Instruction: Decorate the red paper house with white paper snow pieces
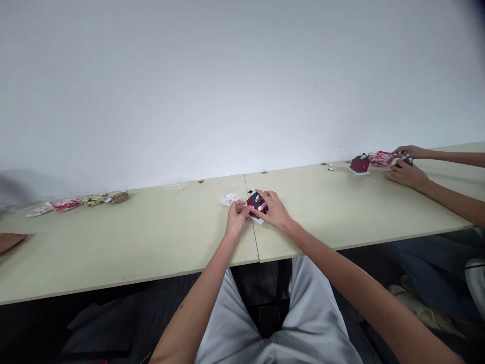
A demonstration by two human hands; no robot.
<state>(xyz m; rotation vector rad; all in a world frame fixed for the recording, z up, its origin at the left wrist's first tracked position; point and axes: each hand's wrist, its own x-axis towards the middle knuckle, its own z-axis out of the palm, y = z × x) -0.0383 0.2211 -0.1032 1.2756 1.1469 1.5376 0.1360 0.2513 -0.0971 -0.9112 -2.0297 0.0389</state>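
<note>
A small dark red and dark blue model house (250, 201) on a white base stands on the table in front of me. Red-and-white striped pieces and a brown piece show on it. My right hand (276, 212) is closed around its right side, thumb at the front and fingers over the top. On the house's left front, my left hand (237, 218) is closed in a pinch; whatever lies between those fingertips is too small to make out. Just behind my left hand lies a clear bag of white and red bits (230, 199).
Bags of small pieces (93, 200) lie at the left by the wall, near a brown flat item (10, 241). At the right, a co-worker's hands (409, 174) work beside a second model house (359, 164) and a red-and-white bag (380, 157). A seam (255, 240) crosses the table.
</note>
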